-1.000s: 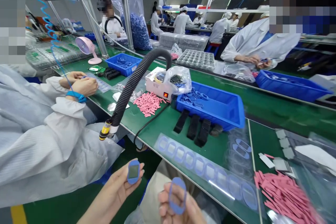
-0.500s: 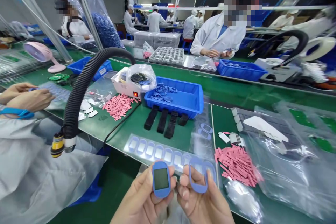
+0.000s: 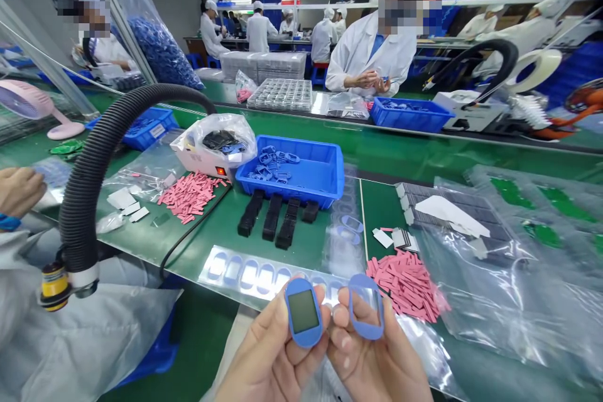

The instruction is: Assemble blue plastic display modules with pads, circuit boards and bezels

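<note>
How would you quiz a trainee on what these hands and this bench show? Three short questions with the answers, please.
1. Multiple choice: what does the left hand hold?
A) a pink desk fan
B) a blue oval plastic piece with a dark rectangular panel
C) a roll of cream-coloured tape

2. True or false: the right hand holds a blue oval plastic piece with a see-through middle.

3. Fill the gap: the blue rectangular plastic bin nearest the hands holds loose plastic pieces coloured ____.

Key: 1. B. 2. True. 3. Blue.
</note>
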The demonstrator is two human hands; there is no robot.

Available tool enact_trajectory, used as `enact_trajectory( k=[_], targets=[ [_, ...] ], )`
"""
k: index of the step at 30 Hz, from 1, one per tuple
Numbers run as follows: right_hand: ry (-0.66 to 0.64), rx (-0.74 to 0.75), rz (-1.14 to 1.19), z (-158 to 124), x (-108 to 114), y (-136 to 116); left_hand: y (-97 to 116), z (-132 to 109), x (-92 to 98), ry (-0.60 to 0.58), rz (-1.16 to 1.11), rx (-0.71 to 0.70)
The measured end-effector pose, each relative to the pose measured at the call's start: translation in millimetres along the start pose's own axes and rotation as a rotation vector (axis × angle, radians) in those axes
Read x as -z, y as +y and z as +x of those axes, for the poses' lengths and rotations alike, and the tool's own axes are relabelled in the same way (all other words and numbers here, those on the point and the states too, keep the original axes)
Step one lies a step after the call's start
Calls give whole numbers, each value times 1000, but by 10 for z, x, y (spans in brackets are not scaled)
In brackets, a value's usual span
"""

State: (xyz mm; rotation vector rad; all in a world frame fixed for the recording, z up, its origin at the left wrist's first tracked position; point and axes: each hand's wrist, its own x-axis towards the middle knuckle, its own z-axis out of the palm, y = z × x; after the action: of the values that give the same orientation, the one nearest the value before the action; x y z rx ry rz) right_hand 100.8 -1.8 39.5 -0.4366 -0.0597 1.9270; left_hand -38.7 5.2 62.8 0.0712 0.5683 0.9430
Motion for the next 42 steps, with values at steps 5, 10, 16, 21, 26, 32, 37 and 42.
enact_trajectory(
  k=[5, 10, 16, 21, 26, 32, 37, 42],
  targets=[
    [1, -13, 13, 18, -2, -11, -3, 14, -2, 0, 0, -3],
    [23, 12, -20, 12, -7, -11, -32, 27, 71, -34, -1, -30],
    [66, 34, -48, -7, -14, -1, -63, 43, 191, -37, 42, -19],
    [65, 22, -82, 7, -10, -5, -63, 45, 193, -14, 47, -20],
    [63, -15, -79, 22, 17, -18, -68, 30, 189, 8, 71, -24],
    [75, -17, -39, 17, 12, -17, -70, 29, 172, 3, 55, -8],
    [60, 89, -150, 1, 115, -18, -49, 40, 89, 12, 36, 14],
    [114, 345, -494, -88, 250, 10, -63, 64, 73, 74, 52, 10]
  ],
)
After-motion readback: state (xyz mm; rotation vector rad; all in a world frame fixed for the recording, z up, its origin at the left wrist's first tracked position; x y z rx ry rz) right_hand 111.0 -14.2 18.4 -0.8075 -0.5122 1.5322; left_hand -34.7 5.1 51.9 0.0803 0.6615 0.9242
